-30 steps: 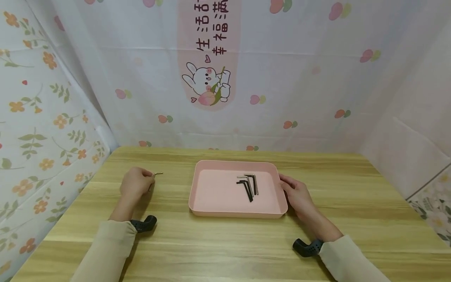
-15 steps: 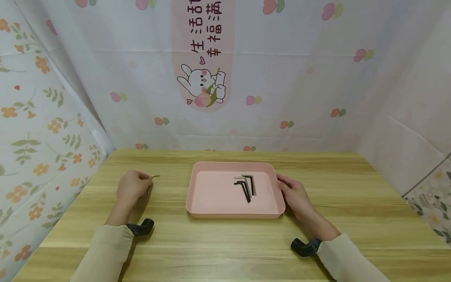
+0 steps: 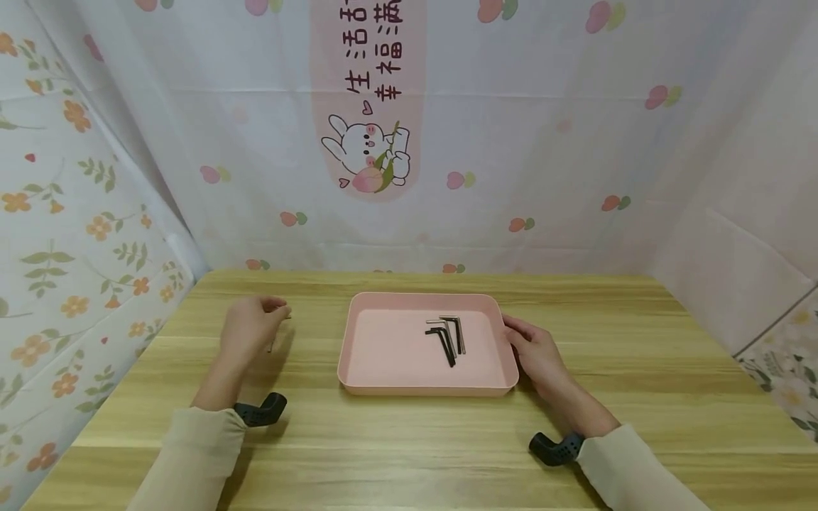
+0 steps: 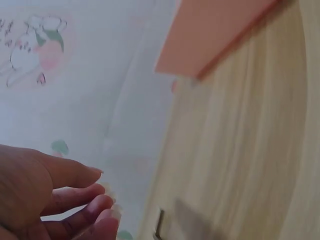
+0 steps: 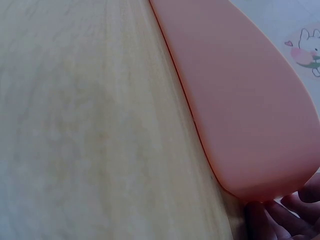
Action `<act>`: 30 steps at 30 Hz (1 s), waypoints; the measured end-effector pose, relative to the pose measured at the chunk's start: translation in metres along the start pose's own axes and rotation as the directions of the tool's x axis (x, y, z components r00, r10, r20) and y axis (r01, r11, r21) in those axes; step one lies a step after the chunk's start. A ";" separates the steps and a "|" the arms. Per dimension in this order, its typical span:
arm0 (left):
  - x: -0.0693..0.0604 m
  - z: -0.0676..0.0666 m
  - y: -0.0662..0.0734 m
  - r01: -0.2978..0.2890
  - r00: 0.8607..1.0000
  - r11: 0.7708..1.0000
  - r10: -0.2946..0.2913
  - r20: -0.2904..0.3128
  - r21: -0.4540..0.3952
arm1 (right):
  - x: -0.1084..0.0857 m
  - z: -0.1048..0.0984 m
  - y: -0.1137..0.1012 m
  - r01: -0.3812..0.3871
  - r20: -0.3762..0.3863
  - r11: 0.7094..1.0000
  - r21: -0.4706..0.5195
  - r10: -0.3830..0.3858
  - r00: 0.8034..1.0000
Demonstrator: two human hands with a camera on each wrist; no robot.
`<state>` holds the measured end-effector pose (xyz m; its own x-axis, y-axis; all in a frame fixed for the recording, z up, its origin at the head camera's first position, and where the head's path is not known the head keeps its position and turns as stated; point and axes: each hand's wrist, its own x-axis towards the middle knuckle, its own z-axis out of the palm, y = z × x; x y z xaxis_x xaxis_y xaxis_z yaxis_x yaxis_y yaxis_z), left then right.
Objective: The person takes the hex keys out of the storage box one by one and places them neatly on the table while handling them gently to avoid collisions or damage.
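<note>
My left hand (image 3: 248, 330) hovers over the left of the table, its fingers loosely bent with nothing between them. Under it lies an L-shaped hex key (image 4: 159, 223), mostly hidden by the hand in the head view; in the left wrist view a gap separates it from the fingertips. A shallow pink tray (image 3: 390, 355) stands mid-table. On its right half several hex keys (image 3: 445, 346), black and silver, lie close together. My right hand (image 3: 540, 360) holds the tray's right wall, the thumb at the rim and the other fingers against the outside.
The wooden table (image 3: 409, 454) ends at a white curtain (image 3: 524, 142) behind the tray. A flowered cloth (image 3: 70, 284) hangs on the left side. Dark curved devices (image 3: 262, 410) sit at both wrists.
The left hand has let go of the hex key and risen slightly off it, leaving the key on the table. The right hand and tray stay in place; the head view has shifted a little.
</note>
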<state>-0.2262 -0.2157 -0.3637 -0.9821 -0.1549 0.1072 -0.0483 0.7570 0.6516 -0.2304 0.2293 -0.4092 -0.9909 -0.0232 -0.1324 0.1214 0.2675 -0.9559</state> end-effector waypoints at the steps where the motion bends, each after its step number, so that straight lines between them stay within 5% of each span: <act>1: -0.001 0.001 0.005 -0.008 1.000 1.000 0.008 0.005 -0.016 | 0.000 0.000 0.000 0.002 0.002 1.000 0.001 -0.002 1.000; 9: -0.015 0.018 0.046 -0.133 0.986 0.990 0.138 0.093 -0.051 | -0.003 0.001 0.000 -0.009 -0.008 1.000 -0.009 0.009 1.000; 17: -0.024 0.029 0.086 -0.293 0.932 0.956 0.286 0.223 0.001 | -0.004 0.000 0.001 -0.003 -0.004 1.000 0.011 0.003 1.000; 25: -0.013 0.049 0.111 -0.204 0.885 0.967 0.250 0.392 -0.156 | 0.000 0.000 0.000 0.017 -0.026 1.000 -0.003 -0.017 1.000; 30: -0.004 0.065 0.119 -0.166 0.878 0.976 0.212 0.429 -0.143 | 0.001 0.000 0.000 0.018 -0.028 1.000 -0.016 -0.019 0.999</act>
<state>-0.2399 -0.0835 -0.3358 -0.9508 0.2964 -0.0896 0.1417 0.6738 0.7252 -0.2315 0.2296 -0.4091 -0.9942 -0.0011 -0.1071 0.1024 0.2825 -0.9538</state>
